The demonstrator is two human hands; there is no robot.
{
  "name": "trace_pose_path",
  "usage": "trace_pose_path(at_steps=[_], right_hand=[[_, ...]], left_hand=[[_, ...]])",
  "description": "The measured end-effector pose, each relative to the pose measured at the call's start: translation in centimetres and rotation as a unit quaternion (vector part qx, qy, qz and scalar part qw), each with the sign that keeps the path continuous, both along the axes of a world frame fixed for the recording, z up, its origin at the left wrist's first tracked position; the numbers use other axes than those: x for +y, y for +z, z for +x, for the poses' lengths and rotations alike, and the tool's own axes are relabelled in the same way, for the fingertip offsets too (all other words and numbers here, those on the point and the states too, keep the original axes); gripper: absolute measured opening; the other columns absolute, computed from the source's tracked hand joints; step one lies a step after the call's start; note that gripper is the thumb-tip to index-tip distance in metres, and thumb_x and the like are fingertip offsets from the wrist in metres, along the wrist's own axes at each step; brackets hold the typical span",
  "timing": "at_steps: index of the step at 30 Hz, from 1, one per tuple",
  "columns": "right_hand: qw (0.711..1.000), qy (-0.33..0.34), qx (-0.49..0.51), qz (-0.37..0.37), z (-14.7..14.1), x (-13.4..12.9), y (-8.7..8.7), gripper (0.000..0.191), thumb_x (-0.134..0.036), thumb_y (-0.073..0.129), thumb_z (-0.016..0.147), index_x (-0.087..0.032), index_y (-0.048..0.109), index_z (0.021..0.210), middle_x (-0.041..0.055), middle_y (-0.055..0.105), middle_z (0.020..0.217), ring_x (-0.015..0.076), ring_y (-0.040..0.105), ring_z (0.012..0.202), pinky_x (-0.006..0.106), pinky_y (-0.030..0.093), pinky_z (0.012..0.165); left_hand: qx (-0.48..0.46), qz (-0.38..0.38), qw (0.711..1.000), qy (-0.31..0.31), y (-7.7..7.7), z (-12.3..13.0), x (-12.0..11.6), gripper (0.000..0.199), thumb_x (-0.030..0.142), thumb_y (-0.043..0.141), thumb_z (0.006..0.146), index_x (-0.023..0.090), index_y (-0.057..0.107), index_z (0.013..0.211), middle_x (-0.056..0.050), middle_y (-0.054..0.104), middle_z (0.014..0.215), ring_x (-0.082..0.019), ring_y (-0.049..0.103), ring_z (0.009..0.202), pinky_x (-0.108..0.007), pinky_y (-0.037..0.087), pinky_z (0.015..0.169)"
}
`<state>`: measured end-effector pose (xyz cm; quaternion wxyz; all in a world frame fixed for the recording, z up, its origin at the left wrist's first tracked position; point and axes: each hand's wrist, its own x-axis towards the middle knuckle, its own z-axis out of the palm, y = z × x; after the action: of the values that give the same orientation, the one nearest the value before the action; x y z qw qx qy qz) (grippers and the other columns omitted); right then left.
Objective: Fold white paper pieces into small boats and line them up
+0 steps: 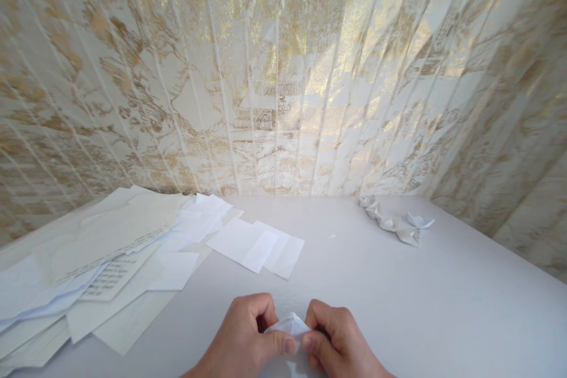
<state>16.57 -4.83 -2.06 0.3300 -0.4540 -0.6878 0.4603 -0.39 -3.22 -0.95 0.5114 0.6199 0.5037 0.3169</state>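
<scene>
A small folded piece of white paper (291,323) is held just above the table at the bottom middle of the head view. My left hand (250,333) pinches its left side between thumb and curled fingers. On the opposite side my right hand (334,336) grips it the same way, with the two thumbs close together in front. The paper comes to a peak between the hands; its lower part is hidden behind the thumbs. Two overlapping white paper pieces (259,245) lie flat on the table beyond my left hand.
Loose white sheets (133,236), some printed, spread in a pile over the table's left side. At the back right lie a crumpled row of folded paper (390,221) and a small folded piece (420,221). A patterned gold-and-white wall (279,100) rises behind the white table (398,295).
</scene>
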Motion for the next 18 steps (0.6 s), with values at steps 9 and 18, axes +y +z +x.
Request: trace_pose_path(at_steps=[9, 18], right_hand=[[0.997, 0.008, 0.052, -0.051, 0.2, 0.1, -0.6, 0.021, -0.033, 0.045, 0.076, -0.021, 0.038, 0.061, -0.0058, 0.045, 0.044, 0.0074, 0.038, 0.036, 0.018, 0.029, 0.038], [0.988, -0.052, -0.031, 0.143, 0.5, -0.1, -1.1, 0.022, -0.030, 0.040, 0.085, -0.018, 0.048, 0.067, -0.0010, 0.055, 0.050, 0.0090, 0.047, 0.041, 0.018, 0.035, 0.042]], left_hand=[[-0.054, -0.029, 0.998, -0.031, 0.1, -0.2, 0.0, 0.031, 0.034, 0.066, 0.055, 0.019, 0.039, 0.050, 0.007, 0.039, 0.044, -0.009, 0.032, 0.046, -0.021, 0.022, 0.043], [-0.161, -0.069, 0.985, 0.005, 0.1, -0.3, 0.5, 0.018, 0.031, 0.065, 0.067, 0.012, 0.064, 0.065, -0.002, 0.062, 0.056, -0.013, 0.052, 0.055, -0.025, 0.038, 0.057]])
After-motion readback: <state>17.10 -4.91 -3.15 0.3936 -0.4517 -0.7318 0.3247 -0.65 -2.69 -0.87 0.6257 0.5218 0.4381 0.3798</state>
